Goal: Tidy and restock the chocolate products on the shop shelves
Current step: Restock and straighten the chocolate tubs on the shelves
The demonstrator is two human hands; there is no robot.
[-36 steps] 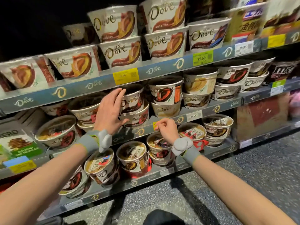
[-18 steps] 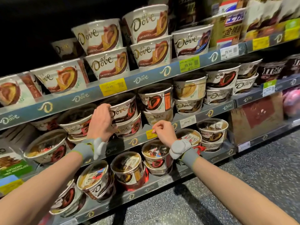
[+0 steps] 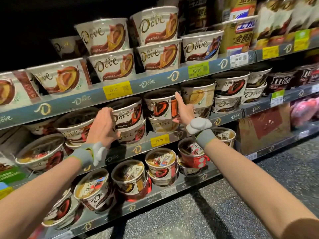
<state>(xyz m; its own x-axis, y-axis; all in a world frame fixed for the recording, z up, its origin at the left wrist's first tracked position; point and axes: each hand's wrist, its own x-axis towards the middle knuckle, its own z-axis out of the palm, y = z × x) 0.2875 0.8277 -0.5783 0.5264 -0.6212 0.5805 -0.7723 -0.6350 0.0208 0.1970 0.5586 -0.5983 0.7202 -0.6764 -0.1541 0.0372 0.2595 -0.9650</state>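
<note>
Stacked Dove chocolate tubs fill the shelves. On the middle shelf (image 3: 222,116), my left hand (image 3: 103,125) grips the left side of a top Dove tub with a dark lid (image 3: 128,114), fingers curled over its rim and thumb low on the tub beneath it (image 3: 133,134). My right hand (image 3: 183,109) lies with straight fingers against the right side of the neighbouring top tub (image 3: 160,105), index finger pointing up to its rim. That tub rests on another Dove tub (image 3: 162,125).
More Dove tubs (image 3: 155,26) stand stacked on the upper shelf. Tilted tubs (image 3: 131,176) line the lower shelf. M&M's tubs (image 3: 279,81) sit at the right. Yellow price tags (image 3: 159,140) mark the shelf edges. A speckled floor (image 3: 224,213) runs below.
My right hand rose from the lower shelf's edge to the side of a middle-shelf tub. My left hand went from flat against a tub to curled round it.
</note>
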